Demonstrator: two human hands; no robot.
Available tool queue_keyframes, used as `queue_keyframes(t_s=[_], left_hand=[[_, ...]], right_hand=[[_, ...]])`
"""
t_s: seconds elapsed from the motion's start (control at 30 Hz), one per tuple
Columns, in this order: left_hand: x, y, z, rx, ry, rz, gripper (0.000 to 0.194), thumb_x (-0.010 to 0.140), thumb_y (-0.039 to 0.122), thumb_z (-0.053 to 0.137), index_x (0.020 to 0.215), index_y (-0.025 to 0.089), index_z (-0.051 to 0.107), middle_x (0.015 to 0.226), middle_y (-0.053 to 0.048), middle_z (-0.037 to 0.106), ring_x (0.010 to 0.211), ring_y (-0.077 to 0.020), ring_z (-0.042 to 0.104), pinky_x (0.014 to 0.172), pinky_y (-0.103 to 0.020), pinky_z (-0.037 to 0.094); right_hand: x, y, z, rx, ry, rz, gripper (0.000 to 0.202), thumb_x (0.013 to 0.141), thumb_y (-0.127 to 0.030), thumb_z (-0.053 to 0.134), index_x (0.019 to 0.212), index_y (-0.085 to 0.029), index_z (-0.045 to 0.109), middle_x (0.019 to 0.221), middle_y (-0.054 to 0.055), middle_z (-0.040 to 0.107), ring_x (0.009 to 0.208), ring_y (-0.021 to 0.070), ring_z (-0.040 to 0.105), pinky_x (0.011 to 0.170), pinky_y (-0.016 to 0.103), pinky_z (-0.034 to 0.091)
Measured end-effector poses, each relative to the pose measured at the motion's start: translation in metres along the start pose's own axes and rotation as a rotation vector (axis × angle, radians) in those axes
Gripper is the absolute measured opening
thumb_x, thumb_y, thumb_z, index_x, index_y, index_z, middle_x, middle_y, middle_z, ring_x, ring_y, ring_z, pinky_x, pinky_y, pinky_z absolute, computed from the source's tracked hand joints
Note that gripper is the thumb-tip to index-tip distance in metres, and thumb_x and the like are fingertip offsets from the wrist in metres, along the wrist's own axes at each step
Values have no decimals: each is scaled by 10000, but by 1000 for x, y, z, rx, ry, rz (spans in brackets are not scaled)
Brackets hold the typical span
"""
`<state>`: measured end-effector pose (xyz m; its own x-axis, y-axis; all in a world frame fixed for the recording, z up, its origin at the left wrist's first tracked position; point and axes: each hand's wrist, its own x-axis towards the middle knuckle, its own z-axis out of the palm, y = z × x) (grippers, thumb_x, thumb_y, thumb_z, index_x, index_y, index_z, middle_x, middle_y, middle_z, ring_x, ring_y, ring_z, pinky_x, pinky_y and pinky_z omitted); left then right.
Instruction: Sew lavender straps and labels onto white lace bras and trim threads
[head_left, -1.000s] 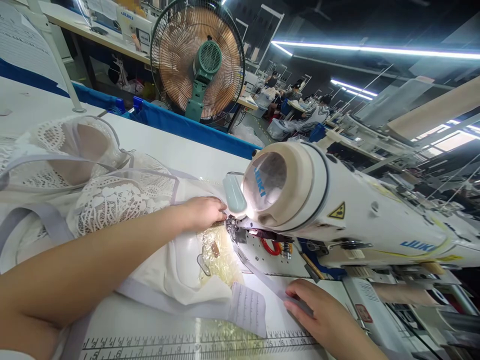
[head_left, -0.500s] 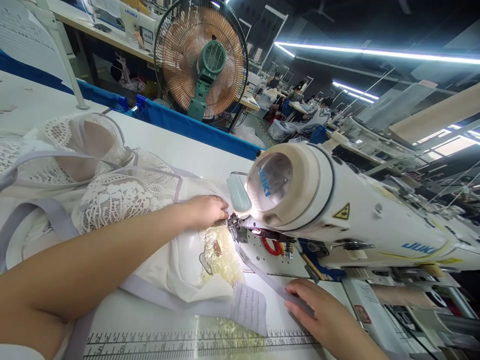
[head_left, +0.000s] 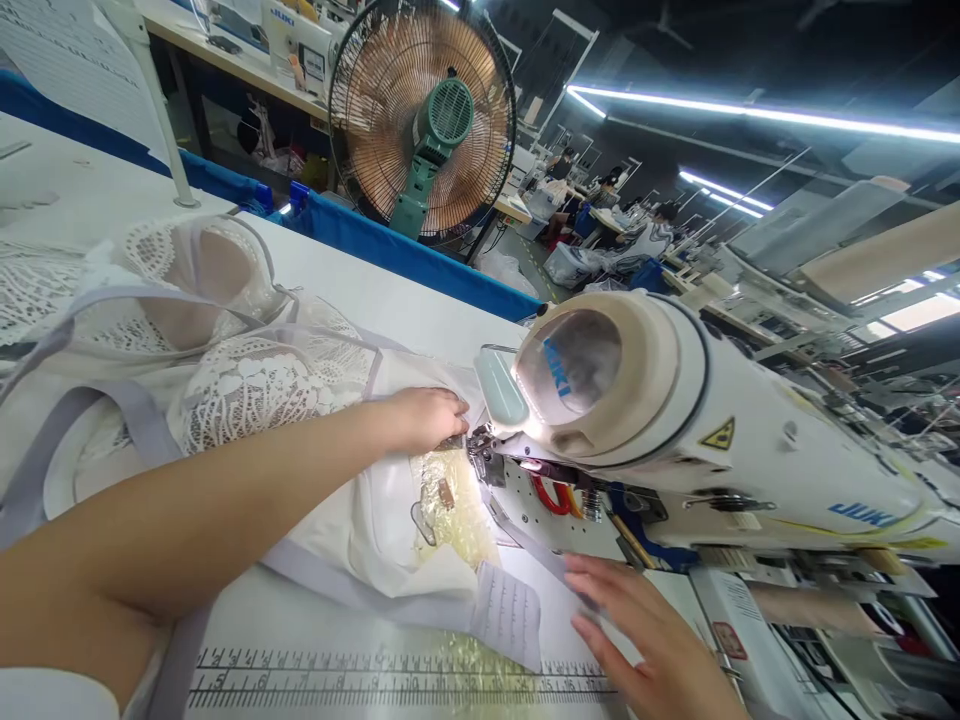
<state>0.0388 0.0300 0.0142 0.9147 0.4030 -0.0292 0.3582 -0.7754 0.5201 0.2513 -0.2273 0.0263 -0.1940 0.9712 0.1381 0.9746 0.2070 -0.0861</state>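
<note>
My left hand (head_left: pixel 429 420) presses on the white fabric (head_left: pixel 382 505) right beside the needle area (head_left: pixel 480 445) of a white sewing machine (head_left: pixel 645 385); its fingers are bent together at the fabric's edge. A lilac strap (head_left: pixel 529 540) runs from the presser foot toward my right hand (head_left: pixel 634 625), whose fingers are spread, with the strap end passing at its fingertips. White lace cups (head_left: pixel 251 395) lie to the left. A lilac hook-and-eye piece (head_left: pixel 508 615) rests at the front of the table, near yellowish clear tape (head_left: pixel 457 510).
A ruler strip (head_left: pixel 360 685) runs along the table's front edge. Red-handled scissors (head_left: pixel 551 495) lie behind the strap, under the machine arm. A large fan (head_left: pixel 424 120) stands beyond the blue cloth trough (head_left: pixel 420 262). People sit at distant machines.
My right hand has opened its fingers from around the strap and shifted slightly. My left hand stays at the needle area. The whole view has shifted a little.
</note>
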Motion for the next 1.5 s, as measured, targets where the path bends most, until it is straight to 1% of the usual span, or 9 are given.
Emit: queue_keyframes(t_s=[0.23,0.53,0.73,0.9,1.03,1.13,1.23,1.37,1.5], left_hand=[[4,-9,5,138,12,113,372,779,135,491,1120,243,592,1333,-41,501,1253,-233,386,1022,-317,269],[5,-11,6,201,30,121,271,836,195,460,1063,184,608,1261,-85,547,1222,-247,409,1032,-327,256],[-3,2,-12,262,49,26,264,859,255,439,1062,178,589,1178,-109,574,1050,-257,531,846,-323,391],[-48,38,-37,316,-112,-72,280,889,275,385,836,165,637,878,-90,642,756,-224,585,616,-306,380],[-96,62,-27,291,-268,-10,340,783,505,568,869,182,634,874,-70,626,796,-234,567,641,-311,390],[-115,65,-10,388,-260,-6,243,755,410,629,808,173,607,864,-76,606,837,-248,544,677,-330,388],[-117,62,-3,402,-270,-36,103,783,258,560,727,171,559,860,-65,597,815,-223,542,674,-322,382],[-110,65,-14,302,-319,-59,87,784,171,453,718,176,510,780,-37,589,693,-170,535,604,-278,365],[-101,69,-27,102,-382,-190,232,824,355,464,982,193,509,827,-26,610,689,-165,545,570,-250,372]], right_hand=[[15,-40,-1,136,-48,-183,200,839,-207,510,1022,-236,588,1057,79,669,987,212,620,819,308,536],[30,-64,12,179,-59,-323,302,827,-163,512,1128,-189,524,1184,111,616,1163,231,513,938,349,469],[41,-79,17,174,-48,-242,261,832,-135,468,1079,-183,540,1190,152,580,1083,244,544,859,399,500],[41,-77,20,161,-62,-195,263,820,-168,519,1079,-185,560,1217,172,544,1064,278,530,825,437,495],[36,-75,24,159,-67,-119,322,786,-184,591,1108,-190,570,1249,180,501,1090,296,498,838,457,473],[35,-78,24,175,-63,-63,309,764,-181,616,1072,-191,594,1209,173,514,1056,297,506,809,452,481],[34,-82,22,185,-93,-29,321,757,-182,625,1077,-189,597,1158,161,533,1007,295,517,776,441,491],[29,-87,20,203,-120,-9,356,753,-201,645,1104,-179,589,1142,158,533,983,291,513,766,430,490],[25,-90,20,222,-86,12,337,749,-209,653,1080,-187,596,1101,140,550,949,271,519,734,412,493]])
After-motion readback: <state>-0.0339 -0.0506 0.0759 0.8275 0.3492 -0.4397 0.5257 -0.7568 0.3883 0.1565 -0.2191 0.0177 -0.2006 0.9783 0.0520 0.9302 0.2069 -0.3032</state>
